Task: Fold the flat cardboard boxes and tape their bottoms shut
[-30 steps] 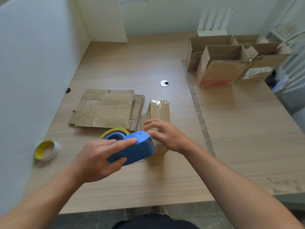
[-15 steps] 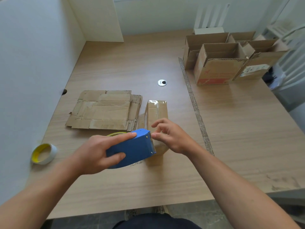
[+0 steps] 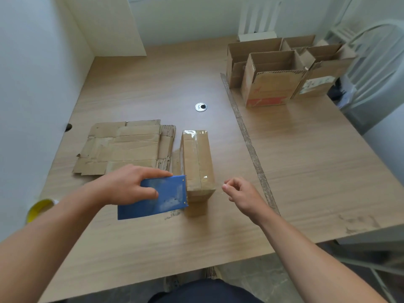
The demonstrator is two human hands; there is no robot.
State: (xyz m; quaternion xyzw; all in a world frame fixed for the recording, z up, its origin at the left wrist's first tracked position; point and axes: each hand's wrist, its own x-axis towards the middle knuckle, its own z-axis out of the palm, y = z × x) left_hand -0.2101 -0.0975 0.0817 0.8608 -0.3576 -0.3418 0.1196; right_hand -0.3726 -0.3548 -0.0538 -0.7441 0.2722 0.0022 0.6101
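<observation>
Right hand (image 3: 240, 194) now off box (image 3: 197, 162), lengthwise front-to-back.

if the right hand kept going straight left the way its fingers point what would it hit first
The right hand would likely meet the taped box first, at its near end beside the tape dispenser in the left hand; depth is unclear.
</observation>
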